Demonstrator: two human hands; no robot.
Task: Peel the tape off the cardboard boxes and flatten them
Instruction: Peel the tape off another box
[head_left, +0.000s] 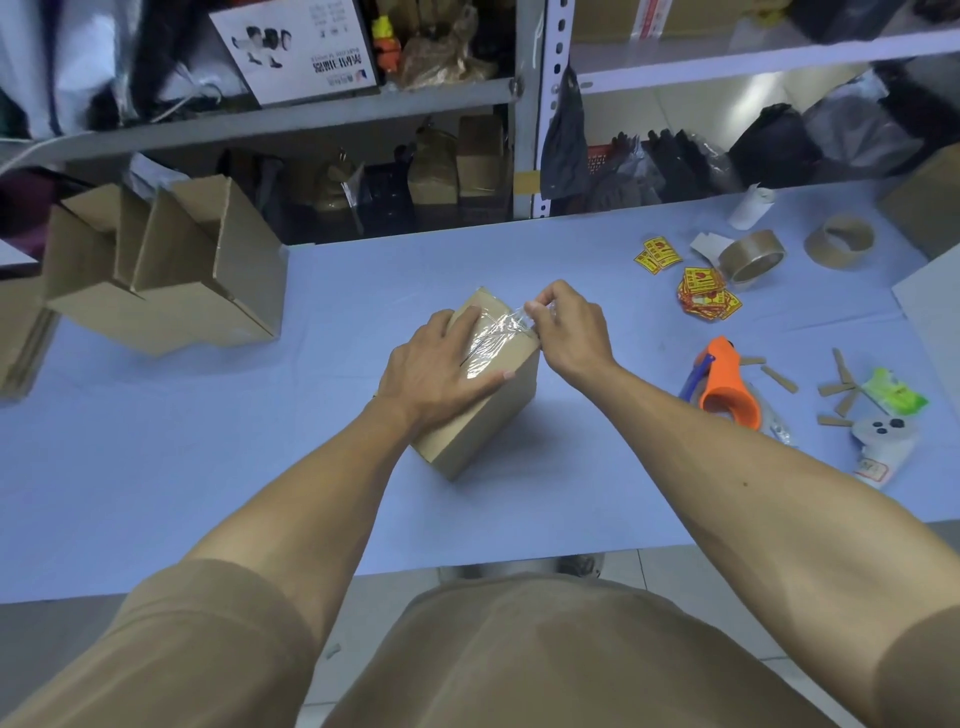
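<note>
A small closed cardboard box (470, 436) stands in the middle of the blue table (208, 467). My left hand (436, 371) lies flat on its top, pressing it down. A strip of clear tape (496, 338) runs across the top, wrinkled and partly lifted at the far right end. My right hand (569, 327) pinches that lifted end between thumb and fingertips, just above the box's far right corner.
Open cardboard boxes (171, 270) stand at the left of the table. To the right lie an orange tape dispenser (727, 384), two tape rolls (753, 257), yellow stickers (704, 293), cardboard scraps and a white controller (883, 441). Cluttered shelves rise behind the table.
</note>
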